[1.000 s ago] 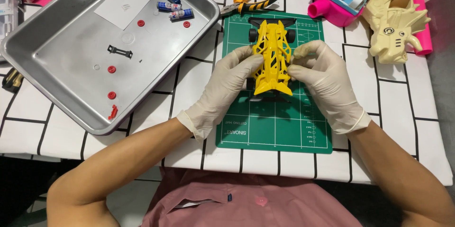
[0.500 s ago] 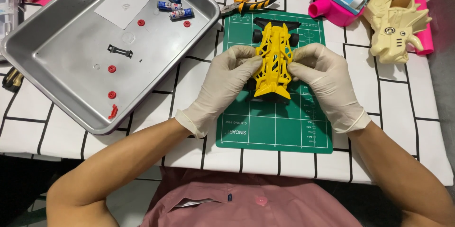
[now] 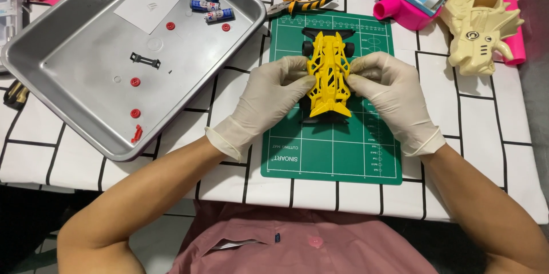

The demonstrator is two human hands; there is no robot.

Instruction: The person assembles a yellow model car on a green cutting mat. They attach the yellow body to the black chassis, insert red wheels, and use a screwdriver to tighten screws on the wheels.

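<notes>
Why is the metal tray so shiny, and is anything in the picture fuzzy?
In the head view, the silver metal tray throws back soft light in pale patches, with no harsh glare; the yellow plastic toy car body between the left gloved hand and right gloved hand looks sharp; only faint shadows lie on the green cutting mat; the bottom corners are dark.

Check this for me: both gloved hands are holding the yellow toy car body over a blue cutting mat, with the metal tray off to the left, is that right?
Not quite. The cutting mat is green, not blue, as the head view shows. The rest holds: the left hand and right hand, both gloved, hold the yellow toy car body over it, with the metal tray off to the left.
</notes>
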